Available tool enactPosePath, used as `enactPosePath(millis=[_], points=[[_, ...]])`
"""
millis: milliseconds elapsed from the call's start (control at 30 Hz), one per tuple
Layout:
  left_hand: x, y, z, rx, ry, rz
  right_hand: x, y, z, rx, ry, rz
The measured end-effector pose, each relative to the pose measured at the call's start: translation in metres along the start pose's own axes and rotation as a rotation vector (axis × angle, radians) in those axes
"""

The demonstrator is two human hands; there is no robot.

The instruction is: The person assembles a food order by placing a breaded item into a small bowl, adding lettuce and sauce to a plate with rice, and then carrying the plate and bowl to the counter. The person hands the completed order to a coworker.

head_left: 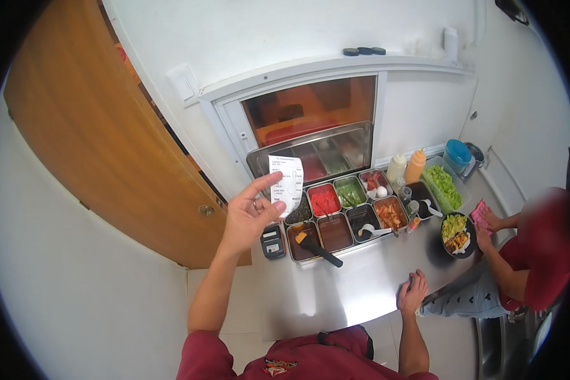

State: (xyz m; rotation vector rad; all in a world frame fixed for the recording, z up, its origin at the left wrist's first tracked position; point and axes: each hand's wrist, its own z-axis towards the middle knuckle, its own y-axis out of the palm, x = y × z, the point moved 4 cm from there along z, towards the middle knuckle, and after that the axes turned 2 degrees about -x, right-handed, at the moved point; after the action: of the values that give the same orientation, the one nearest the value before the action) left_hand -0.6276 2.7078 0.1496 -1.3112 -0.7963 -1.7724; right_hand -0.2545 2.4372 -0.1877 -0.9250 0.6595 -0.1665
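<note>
My left hand (250, 215) is raised over the left end of the steel counter, its thumb and fingers closed on a white paper receipt (291, 196). Printed lines cover the strip of paper, which hides part of the food pans behind it. My right hand (413, 291) rests on the counter's front edge with its fingers stretched out and nothing in them. Ahead of both hands stands a set of steel pans with sauces and chopped foods. A black-handled basting brush (320, 248) lies across a brown sauce pan (303, 235).
At right, a co-worker in a red shirt holds a pink cloth (480, 212) beside a black bowl of food (458, 234). Squeeze bottles (415, 166) and a lettuce tub (444, 187) stand at the back. A small black printer (273, 242) sits at left, near a wooden door (107, 139).
</note>
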Motion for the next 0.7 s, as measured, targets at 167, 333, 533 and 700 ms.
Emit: enactPosePath(millis=[167, 333, 533, 700], points=[[-0.008, 0.02, -0.027, 0.024, -0.003, -0.254, 0.001, 0.002, -0.001, 0.009, 0.004, -0.014], [-0.019, 0.027, -0.033, -0.001, -0.085, -0.462, -0.001, 0.001, 0.001, 0.018, -0.003, -0.009], [-0.039, 0.006, -0.036, 0.07, 0.054, -0.221, 0.01, 0.007, 0.001, -0.001, 0.134, 0.063], [-0.075, -0.023, -0.065, 0.235, -0.057, 0.003, 0.052, 0.018, 0.024, 0.076, 0.496, 0.371]])
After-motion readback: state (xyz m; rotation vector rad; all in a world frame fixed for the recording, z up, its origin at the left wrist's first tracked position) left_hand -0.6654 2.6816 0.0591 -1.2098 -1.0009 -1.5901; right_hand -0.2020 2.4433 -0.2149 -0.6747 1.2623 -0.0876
